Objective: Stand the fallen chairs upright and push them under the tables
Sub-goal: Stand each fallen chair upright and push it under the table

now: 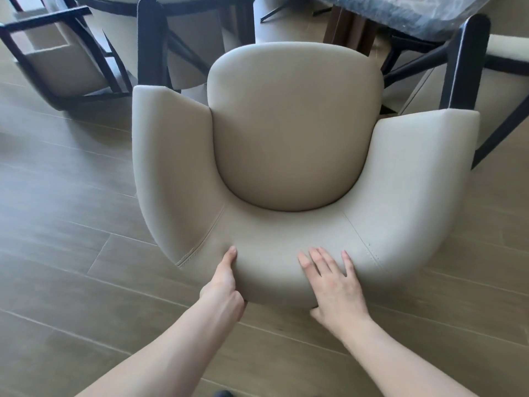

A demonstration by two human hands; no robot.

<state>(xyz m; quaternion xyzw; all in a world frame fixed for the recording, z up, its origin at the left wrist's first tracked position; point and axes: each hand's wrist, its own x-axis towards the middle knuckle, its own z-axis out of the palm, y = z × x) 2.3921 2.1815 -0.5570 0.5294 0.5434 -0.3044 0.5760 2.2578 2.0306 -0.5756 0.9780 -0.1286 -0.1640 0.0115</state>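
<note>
Chair (297, 156) stands upright on the wood floor (63, 224), seat toward the wrapped table (400, 15) ahead, backrest curve nearest me. Not yet under the table; I judge the push-in is the step in hand.

Left hand (226, 290) grips the backrest's top edge, thumb over the inner face, remaining fingers hidden behind the back. Right hand (335, 285) lies flat on the backrest top, fingers spread and straight, thumb tucked below the outer edge: pressing, not clamping.

Handling, my guess: padded shell in smooth leather-like cover, so the surface gives under fingers and may slip under a flat palm. Looks bulky and moderately heavy; legs are out of view, so I cannot say how it slides. Best hold is the stiff top rim of the back, both hands apart, as now.

Neighbouring chairs with dark frames (151, 44) stand close either side; the arm ends could catch them.

Writing: no brand, label or text readable anywhere. Table top is under clear plastic film.
</note>
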